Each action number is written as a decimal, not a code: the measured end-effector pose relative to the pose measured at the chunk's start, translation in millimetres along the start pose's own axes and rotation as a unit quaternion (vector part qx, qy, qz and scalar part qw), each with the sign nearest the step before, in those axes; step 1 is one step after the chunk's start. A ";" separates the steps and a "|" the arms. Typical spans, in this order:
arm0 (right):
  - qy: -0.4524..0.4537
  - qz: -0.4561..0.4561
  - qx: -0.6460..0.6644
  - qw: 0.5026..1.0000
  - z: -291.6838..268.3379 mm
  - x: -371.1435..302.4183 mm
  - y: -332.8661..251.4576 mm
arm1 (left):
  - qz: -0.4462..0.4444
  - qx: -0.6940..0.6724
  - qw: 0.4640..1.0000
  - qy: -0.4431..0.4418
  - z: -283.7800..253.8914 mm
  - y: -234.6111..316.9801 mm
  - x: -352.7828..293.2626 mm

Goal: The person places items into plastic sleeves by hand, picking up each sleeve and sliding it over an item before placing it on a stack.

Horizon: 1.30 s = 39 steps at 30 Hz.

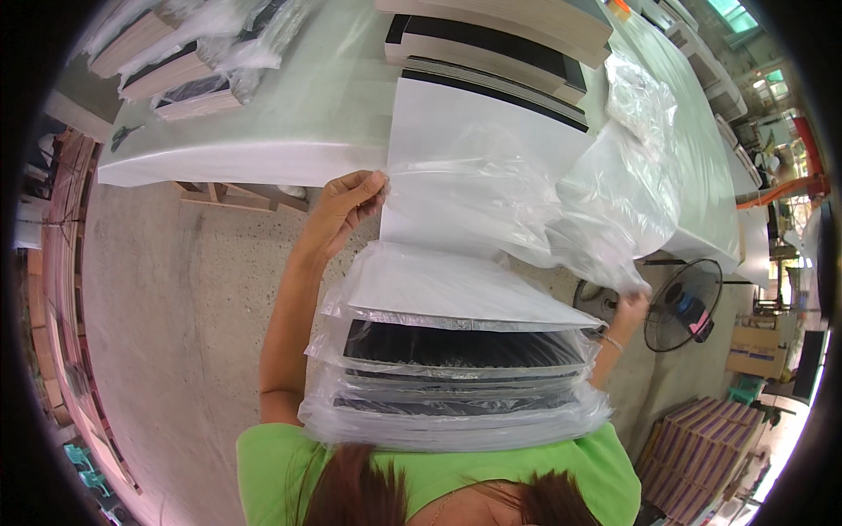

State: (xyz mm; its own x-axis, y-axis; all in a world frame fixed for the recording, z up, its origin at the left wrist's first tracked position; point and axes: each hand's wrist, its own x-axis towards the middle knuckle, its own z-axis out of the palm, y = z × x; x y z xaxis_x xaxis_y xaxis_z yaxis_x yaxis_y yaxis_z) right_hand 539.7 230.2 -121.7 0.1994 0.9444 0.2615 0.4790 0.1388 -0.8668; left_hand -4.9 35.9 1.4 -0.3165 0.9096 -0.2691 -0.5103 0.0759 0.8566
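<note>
A flat white panel (pixel 438 114) lies partly on the table and juts out past its near edge. A clear plastic bag (pixel 517 206) spreads over its near part and trails off to the right in crumples. My left hand (pixel 346 210) is closed in a pinch on the plastic at the panel's left edge; whether it grips the panel too is hidden. Lower right, my right hand (pixel 630 314), slightly blurred, is closed on the bunched end of the bag. Between my arms, close to my body, rises a stack of plastic-wrapped panels (pixel 465 342), white and black.
Black and pale panels (pixel 491 53) are piled at the table's far middle. More wrapped bundles (pixel 175 74) and scissors (pixel 125 136) lie at the far left. Loose plastic (pixel 645 101) covers the right side. A fan (pixel 684 305) stands right of my right hand, above a striped stack (pixel 702 456).
</note>
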 end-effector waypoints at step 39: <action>-0.468 -0.124 0.323 0.813 152.4 -68.3 -330.9 | -0.021 -0.011 0.997 -0.078 46.3 13.4 -8.8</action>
State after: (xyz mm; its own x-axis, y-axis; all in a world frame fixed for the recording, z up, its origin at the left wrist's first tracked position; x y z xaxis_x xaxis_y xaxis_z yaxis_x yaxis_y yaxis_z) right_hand 237.4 165.2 82.6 -0.7171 0.6351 0.2870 -0.2043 0.2021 -0.9578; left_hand 28.0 47.8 35.6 -0.1667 0.9587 -0.2306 -0.5382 0.1075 0.8359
